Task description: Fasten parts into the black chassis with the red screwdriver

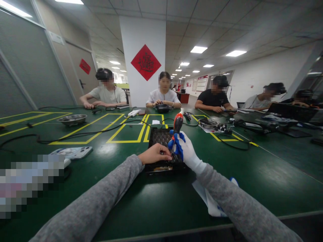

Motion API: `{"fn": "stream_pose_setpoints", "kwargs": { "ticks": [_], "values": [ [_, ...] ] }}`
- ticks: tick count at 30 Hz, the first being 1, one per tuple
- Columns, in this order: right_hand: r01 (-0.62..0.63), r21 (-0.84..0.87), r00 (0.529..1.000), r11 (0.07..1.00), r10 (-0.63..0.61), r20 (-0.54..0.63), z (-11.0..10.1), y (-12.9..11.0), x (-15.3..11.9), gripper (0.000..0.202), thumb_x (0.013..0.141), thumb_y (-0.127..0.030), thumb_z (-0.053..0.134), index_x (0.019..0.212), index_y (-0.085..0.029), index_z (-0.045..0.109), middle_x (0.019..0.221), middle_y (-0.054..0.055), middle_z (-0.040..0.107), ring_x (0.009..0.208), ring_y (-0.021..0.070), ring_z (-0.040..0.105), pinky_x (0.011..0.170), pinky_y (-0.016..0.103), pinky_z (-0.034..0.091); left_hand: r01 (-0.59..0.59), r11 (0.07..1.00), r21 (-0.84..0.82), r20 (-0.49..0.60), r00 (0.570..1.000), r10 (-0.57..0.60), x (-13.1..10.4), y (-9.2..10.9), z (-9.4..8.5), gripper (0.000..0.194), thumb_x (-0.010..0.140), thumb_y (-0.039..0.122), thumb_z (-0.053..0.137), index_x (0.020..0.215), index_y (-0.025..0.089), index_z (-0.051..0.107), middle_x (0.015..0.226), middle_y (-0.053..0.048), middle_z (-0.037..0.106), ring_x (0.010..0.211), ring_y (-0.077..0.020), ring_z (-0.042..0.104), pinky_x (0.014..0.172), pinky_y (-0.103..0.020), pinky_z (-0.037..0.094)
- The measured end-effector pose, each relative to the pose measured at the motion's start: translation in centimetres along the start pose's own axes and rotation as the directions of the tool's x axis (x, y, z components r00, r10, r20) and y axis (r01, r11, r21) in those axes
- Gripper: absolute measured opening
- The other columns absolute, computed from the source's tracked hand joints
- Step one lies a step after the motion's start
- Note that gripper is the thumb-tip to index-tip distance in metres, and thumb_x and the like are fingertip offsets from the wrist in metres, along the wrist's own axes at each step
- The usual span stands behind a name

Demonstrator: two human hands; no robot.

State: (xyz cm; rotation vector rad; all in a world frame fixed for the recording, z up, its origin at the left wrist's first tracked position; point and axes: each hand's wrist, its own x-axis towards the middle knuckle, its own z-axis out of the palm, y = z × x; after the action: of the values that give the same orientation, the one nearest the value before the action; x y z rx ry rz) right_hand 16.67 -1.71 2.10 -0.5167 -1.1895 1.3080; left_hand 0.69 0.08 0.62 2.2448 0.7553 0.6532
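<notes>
Left bowl [72, 123]: metal, on the green table [121, 205], well left of the black box [160, 135] and farther away than it.
Phone [79, 153]: pale and patterned, flat on the table to the left of the box.
Cable [98, 131]: black, stretched over the tabletop to the left of the box and past its far side.
Left hand [155, 154]: bare, reaching over the near half of the box, thumb and fingers drawn together beside the screwdriver [178, 123] shaft; whether they pinch anything, I cannot tell.
Box: open and lying on the table between the two grey sleeves [111, 191], a dark grid showing in its far half.
Person opposite [163, 95]: seated beyond the box, hands at a dark rounded thing.
Screwdriver: over the box, its red and black handle up, its shaft slanting down into the near half; the tip is hard to make out.
Right hand [185, 149]: in a white and blue glove, wrapped around the screwdriver, above the right side of the box.
Right bowl [208, 127]: metal, beyond the box and right of it.
Spare glove [209, 201]: white and blue, right of the box and nearer, partly under the right sleeve.
Laptop [290, 111]: dark, far right of the box.
</notes>
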Motion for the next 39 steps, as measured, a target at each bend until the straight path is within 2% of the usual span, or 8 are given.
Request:
{"fn": "stream_pose_setpoints", "kwargs": {
  "ticks": [4, 9, 15, 22, 28, 34, 39],
  "values": [
    [-0.015, -0.011, 1.0, 1.0, 0.015, -0.001, -0.3, 0.3, 0.11, 0.032, 0.073, -0.042, 0.059, 0.095, -0.02, 0.051, 0.06, -0.004, 0.057, 0.047, 0.0086, 0.053, 0.043, 0.018, 0.043, -0.013, 1.0, -0.02, 0.007, 1.0, 0.013, -0.02, 0.13, 0.05, 0.028, 0.074, 0.035, 0.061, 0.081, 0.009, 0.068, 0.08, -0.006, 0.068, 0.075, -0.0143, 0.06, 0.074, -0.024, 0.046],
    [-0.059, -0.04, 0.998, 0.997, 0.06, 0.013, -0.55, 0.16, 0.14, 0.037, 0.076, -0.046, 0.054, 0.098, -0.016, 0.055, 0.054, -0.004, 0.054, 0.038, 0.0061, 0.046, 0.035, 0.016, 0.037, -0.063, 0.997, -0.033, 0.066, 0.996, 0.065, 0.06, 0.45, 0.02, 0.028, 0.079, 0.033, 0.056, 0.088, 0.009, 0.068, 0.088, -0.008, 0.068, 0.082, -0.015, 0.06, 0.079, -0.025, 0.045],
    [-0.022, -0.053, 1.0, 0.998, 0.022, -0.006, -0.4, 0.1, 0.08, 0.034, 0.075, -0.045, 0.056, 0.097, -0.019, 0.054, 0.056, -0.005, 0.055, 0.04, 0.0057, 0.047, 0.037, 0.015, 0.038, -0.003, 1.0, 0.005, -0.01, 1.0, 0.003, 0.08, 0.36, 0.25, 0.026, 0.07, 0.034, 0.065, 0.079, 0.01, 0.067, 0.08, -0.004, 0.067, 0.076, -0.0144, 0.059, 0.077, -0.026, 0.046],
    [-0.073, -0.098, 0.995, 0.993, 0.078, 0.057, -0.7, 0.35, 0.06, 0.035, 0.076, -0.047, 0.053, 0.094, -0.017, 0.054, 0.057, -0.003, 0.057, 0.037, 0.007, 0.048, 0.034, 0.017, 0.038, -0.075, 0.996, -0.052, 0.053, 0.996, 0.078, -0.1, 0.61, 0.29, 0.025, 0.08, 0.031, 0.054, 0.083, 0.01, 0.066, 0.09, -0.008, 0.067, 0.084, -0.015, 0.059, 0.082, -0.026, 0.044],
    [-0.011, -0.122, 1.0, 0.993, 0.012, 0.007, -0.55, 0.47, 0.24, 0.034, 0.074, -0.045, 0.056, 0.096, -0.018, 0.053, 0.056, -0.005, 0.056, 0.038, 0.0055, 0.047, 0.036, 0.015, 0.037, 0.025, 0.997, -0.072, -0.01, 1.0, -0.026, -0.02, 0.29, 0.5, 0.024, 0.072, 0.034, 0.062, 0.075, 0.01, 0.062, 0.085, -0.006, 0.067, 0.082, -0.0164, 0.06, 0.079, -0.028, 0.046],
    [-0.034, -0.164, 0.998, 0.986, 0.042, 0.047, -0.64, 0.53, 0.2, 0.037, 0.074, -0.048, 0.055, 0.096, -0.018, 0.056, 0.061, -0.002, 0.06, 0.04, 0.0056, 0.048, 0.038, 0.016, 0.038, 0.012, 0.991, -0.134, 0.028, 1.0, -0.008, -0.2, 0.47, 0.48, 0.025, 0.075, 0.033, 0.059, 0.081, 0.009, 0.064, 0.09, -0.008, 0.068, 0.086, -0.0175, 0.061, 0.082, -0.028, 0.045],
    [0.0, -0.148, 1.0, 0.989, 0.003, 0.022, -0.62, 0.63, 0.24, 0.036, 0.074, -0.045, 0.056, 0.097, -0.018, 0.055, 0.059, -0.003, 0.059, 0.041, 0.0054, 0.047, 0.039, 0.016, 0.037, -0.001, 0.999, -0.038, -0.034, 0.999, 0.0, -0.07, 0.42, 0.42, 0.026, 0.074, 0.034, 0.06, 0.081, 0.01, 0.063, 0.081, -0.005, 0.066, 0.077, -0.0151, 0.06, 0.078, -0.027, 0.045]
  ]
}}
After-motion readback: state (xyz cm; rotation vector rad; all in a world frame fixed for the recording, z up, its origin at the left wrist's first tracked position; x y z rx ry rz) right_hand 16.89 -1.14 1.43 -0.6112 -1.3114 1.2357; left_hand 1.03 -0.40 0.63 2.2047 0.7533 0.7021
